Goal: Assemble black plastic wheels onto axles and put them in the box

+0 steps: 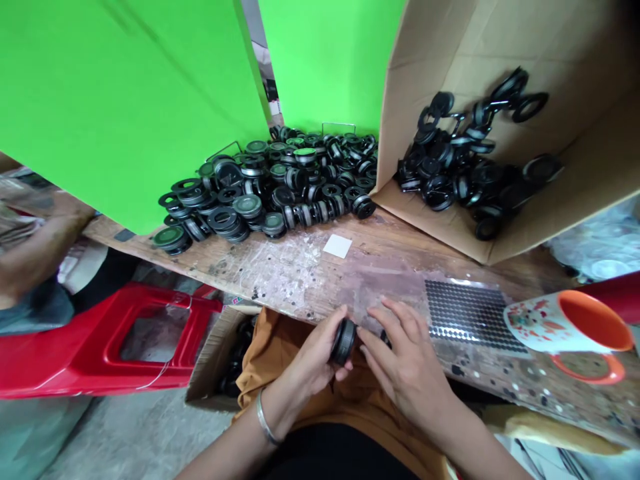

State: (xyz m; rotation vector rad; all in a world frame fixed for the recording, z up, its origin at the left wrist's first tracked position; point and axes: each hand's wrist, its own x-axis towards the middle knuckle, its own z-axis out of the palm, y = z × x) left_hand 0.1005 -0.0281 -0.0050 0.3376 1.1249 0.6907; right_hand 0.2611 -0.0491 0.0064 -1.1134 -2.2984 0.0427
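Observation:
My left hand (315, 360) is closed round a small black round part (344, 341), held on edge at the near edge of the wooden bench (310, 267). My right hand (405, 353) sits just right of it, fingers bent toward the part and touching its face; whether it pinches anything I cannot make out. A sheet of small black dots (467, 313) lies on the bench just right of my right hand. A silver bangle is on my left wrist.
A heap of black round parts (280, 187) lies at the bench's back. A tipped cardboard box (500, 133) holds more. An orange-lined mug (565, 327) lies at right. A red plastic stool (110, 340) and another person's arm (35, 247) are at left. Green screens stand behind.

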